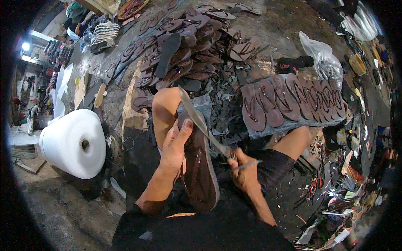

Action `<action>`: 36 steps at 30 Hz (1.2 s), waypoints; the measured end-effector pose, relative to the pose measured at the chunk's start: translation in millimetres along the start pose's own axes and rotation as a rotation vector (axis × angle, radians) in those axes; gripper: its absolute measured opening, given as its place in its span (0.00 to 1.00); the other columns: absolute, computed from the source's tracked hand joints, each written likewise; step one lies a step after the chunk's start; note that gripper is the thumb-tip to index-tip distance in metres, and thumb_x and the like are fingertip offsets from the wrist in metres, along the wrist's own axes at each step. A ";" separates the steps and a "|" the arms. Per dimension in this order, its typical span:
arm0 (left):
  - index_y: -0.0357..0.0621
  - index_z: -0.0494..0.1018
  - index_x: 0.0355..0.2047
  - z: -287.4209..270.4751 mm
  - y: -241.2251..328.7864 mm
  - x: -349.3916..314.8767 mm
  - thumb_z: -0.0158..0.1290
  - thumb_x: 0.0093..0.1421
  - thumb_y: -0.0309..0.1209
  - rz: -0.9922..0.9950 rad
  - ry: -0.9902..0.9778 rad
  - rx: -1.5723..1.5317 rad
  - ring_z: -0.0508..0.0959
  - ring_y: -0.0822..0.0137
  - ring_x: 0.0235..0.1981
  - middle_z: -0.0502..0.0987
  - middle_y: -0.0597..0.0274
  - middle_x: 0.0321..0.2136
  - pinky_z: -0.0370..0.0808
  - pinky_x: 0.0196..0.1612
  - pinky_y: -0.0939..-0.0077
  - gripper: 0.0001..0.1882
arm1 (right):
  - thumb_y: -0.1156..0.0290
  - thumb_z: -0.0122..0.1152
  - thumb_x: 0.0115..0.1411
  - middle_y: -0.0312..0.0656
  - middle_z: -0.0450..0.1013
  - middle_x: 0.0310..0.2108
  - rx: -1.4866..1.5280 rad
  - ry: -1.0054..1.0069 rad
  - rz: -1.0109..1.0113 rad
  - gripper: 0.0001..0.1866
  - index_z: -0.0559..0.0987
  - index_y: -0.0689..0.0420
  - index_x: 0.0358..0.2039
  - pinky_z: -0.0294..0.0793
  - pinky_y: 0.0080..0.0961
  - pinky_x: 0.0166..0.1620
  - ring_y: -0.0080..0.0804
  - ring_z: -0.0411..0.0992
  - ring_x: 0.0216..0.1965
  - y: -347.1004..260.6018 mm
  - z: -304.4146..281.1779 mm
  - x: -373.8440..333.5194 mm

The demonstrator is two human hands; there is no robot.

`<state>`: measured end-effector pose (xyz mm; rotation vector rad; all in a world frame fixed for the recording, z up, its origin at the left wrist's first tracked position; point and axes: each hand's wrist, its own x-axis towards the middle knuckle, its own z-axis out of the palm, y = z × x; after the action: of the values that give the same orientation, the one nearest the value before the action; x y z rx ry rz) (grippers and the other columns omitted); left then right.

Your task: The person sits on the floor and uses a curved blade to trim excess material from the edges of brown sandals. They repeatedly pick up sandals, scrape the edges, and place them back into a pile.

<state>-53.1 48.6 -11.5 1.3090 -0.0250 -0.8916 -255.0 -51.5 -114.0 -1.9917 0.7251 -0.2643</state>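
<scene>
My left hand is closed on a brown flip-flop, its thumb pressing near the upper end of the sole. The flip-flop has a glossy brown strap and a grey side edge. My right hand is closed around the lower end of a long, narrow grey strip. That strip slants up and left across the flip-flop's upper end to my bare knee. Whether it is a blade or a cut piece of sole, I cannot tell. A thin grey end sticks out beside my right fingers.
Ahead lies a heap of brown flip-flops, with dark scraps beside it. Several more lie in a row on a grey sheet to the right. A big white roll stands left. A clear plastic bag and cluttered offcuts are right.
</scene>
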 end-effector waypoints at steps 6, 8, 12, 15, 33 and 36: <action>0.35 0.67 0.64 -1.3 -1.2 10.1 0.61 0.69 0.42 -0.023 0.194 0.136 0.74 0.73 0.54 0.76 0.63 0.54 0.69 0.62 0.75 0.31 | 0.41 0.47 0.73 0.61 0.77 0.28 -0.113 -0.229 0.009 0.27 0.78 0.52 0.53 0.75 0.54 0.38 0.67 0.78 0.36 -34.0 -40.7 73.9; 0.35 0.66 0.65 -7.1 -4.3 13.2 0.61 0.69 0.41 -0.029 0.144 0.138 0.74 0.73 0.55 0.76 0.63 0.55 0.69 0.62 0.76 0.31 | 0.48 0.47 0.75 0.57 0.72 0.24 -0.053 -0.280 -0.093 0.25 0.77 0.58 0.52 0.72 0.49 0.36 0.61 0.75 0.31 -48.1 -58.0 99.0; 0.36 0.67 0.65 -13.2 -8.4 16.1 0.60 0.71 0.40 -0.060 -0.026 0.121 0.74 0.73 0.54 0.76 0.64 0.55 0.68 0.62 0.76 0.29 | 0.49 0.46 0.76 0.58 0.74 0.26 -0.216 -0.521 -0.173 0.28 0.73 0.61 0.59 0.72 0.51 0.39 0.60 0.77 0.35 -70.4 -91.9 148.9; 0.36 0.68 0.63 -9.1 3.1 22.1 0.56 0.72 0.40 -0.013 -0.087 0.237 0.76 0.72 0.53 0.76 0.62 0.55 0.70 0.61 0.75 0.26 | 0.49 0.45 0.76 0.57 0.73 0.24 -0.114 -0.699 -0.289 0.27 0.75 0.63 0.56 0.71 0.50 0.36 0.61 0.76 0.34 -84.9 -103.0 182.0; 0.46 0.78 0.52 65.9 -16.0 58.7 0.62 0.68 0.34 0.164 -0.111 -0.541 0.84 0.62 0.48 0.84 0.62 0.46 0.80 0.56 0.58 0.14 | 0.57 0.53 0.73 0.54 0.71 0.22 0.100 0.316 -0.011 0.15 0.73 0.58 0.39 0.69 0.43 0.27 0.59 0.72 0.23 -11.8 -8.7 9.1; 0.44 0.77 0.53 43.9 -27.0 36.6 0.60 0.69 0.33 0.080 -0.073 -0.500 0.84 0.61 0.49 0.84 0.61 0.49 0.80 0.56 0.59 0.15 | 0.53 0.57 0.70 0.50 0.72 0.23 -0.003 0.273 0.036 0.17 0.74 0.55 0.37 0.71 0.43 0.28 0.57 0.74 0.25 6.3 -16.6 -26.3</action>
<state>-64.5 -8.0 -37.2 0.8041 0.0832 -0.8111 -286.1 -50.2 -108.0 -1.9644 0.9323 -0.5212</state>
